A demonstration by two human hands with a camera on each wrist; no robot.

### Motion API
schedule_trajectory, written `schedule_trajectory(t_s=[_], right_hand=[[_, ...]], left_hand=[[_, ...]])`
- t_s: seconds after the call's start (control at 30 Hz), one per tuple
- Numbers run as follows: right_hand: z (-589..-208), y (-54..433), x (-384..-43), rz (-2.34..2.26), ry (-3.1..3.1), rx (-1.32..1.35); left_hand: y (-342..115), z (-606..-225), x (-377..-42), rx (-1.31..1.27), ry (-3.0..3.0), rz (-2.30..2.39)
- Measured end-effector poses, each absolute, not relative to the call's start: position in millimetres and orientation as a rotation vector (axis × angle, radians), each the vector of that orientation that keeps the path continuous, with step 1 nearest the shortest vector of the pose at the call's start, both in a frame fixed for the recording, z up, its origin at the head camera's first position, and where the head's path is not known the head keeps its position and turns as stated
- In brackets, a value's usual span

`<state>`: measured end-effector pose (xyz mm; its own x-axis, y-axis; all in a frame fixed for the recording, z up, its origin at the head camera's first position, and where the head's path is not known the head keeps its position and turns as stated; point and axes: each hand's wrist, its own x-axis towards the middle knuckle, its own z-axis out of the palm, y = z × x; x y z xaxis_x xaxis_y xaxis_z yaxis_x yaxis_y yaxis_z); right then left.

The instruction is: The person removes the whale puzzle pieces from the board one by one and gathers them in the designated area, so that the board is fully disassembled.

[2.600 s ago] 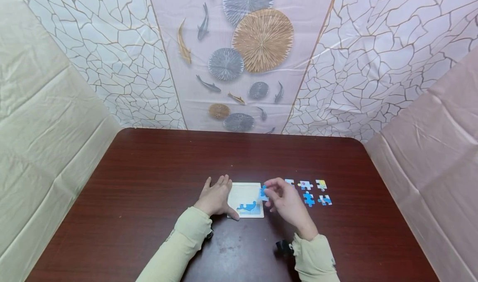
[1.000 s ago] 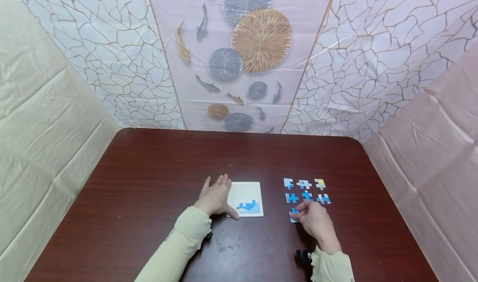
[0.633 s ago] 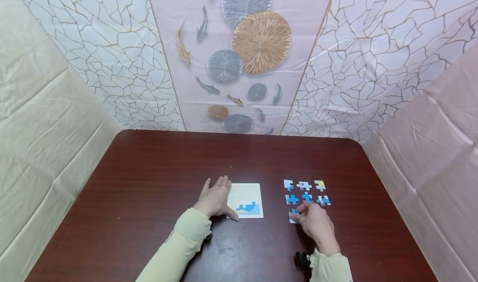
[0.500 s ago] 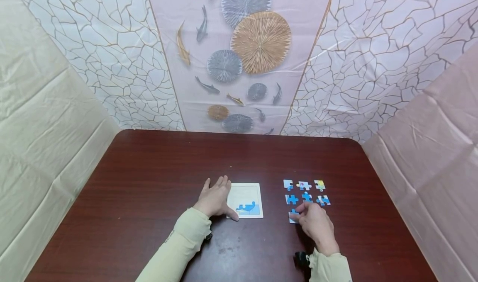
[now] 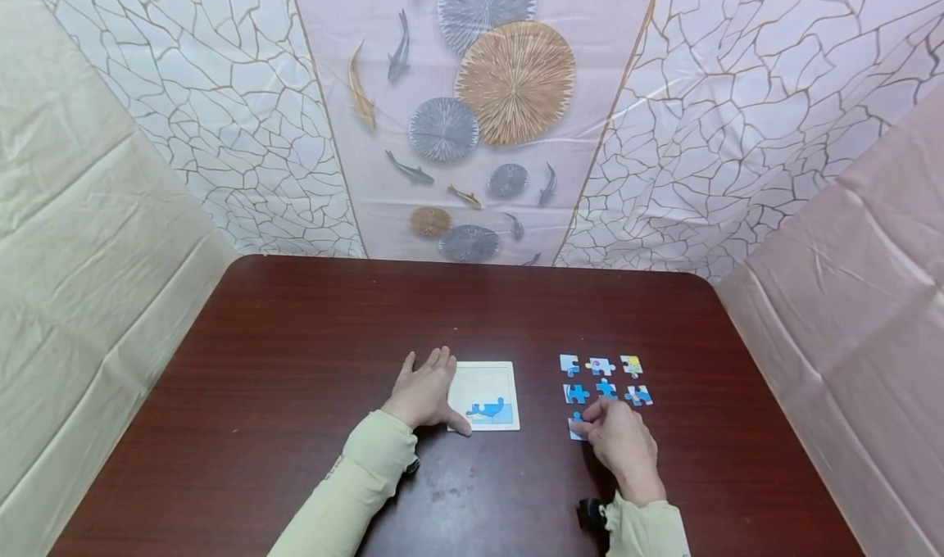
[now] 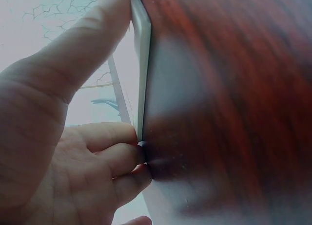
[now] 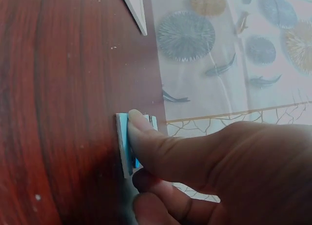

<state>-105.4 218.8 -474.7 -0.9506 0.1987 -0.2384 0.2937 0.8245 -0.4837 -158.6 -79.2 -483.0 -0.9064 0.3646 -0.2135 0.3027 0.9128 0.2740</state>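
Observation:
My left hand (image 5: 422,393) lies spread along the left side of a pale square puzzle tray (image 5: 479,377). Its thumb reaches the front left corner, and its fingertips touch the tray's edge (image 6: 142,74) in the left wrist view. Some joined blue pieces (image 5: 490,410) fill the tray's lower right. To the right, my right hand (image 5: 625,446) pinches a blue-and-white puzzle piece (image 5: 576,429) between thumb and fingers, low at the table. The right wrist view has the thumb over this piece (image 7: 124,146), covering much of its face.
Several loose puzzle pieces (image 5: 599,366) lie in two rows just beyond my right hand. The dark red wooden table (image 5: 317,319) runs back to a patterned cloth wall (image 5: 516,82). Cloth also hangs at the left and right sides.
The right hand has carried the piece from above the tray's right edge down to the table in front of the loose pieces. Lately it has shifted slightly left. The left hand stays put.

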Motion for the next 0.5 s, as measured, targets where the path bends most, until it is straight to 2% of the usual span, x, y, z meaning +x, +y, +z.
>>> schedule_trajectory(t_s=[0.5], right_hand=[[-474.4, 218.7, -103.1, -0.753, 2.837, 0.413]], left_hand=[[-78.9, -482.2, -158.8, 0.497, 2.814, 0.324]])
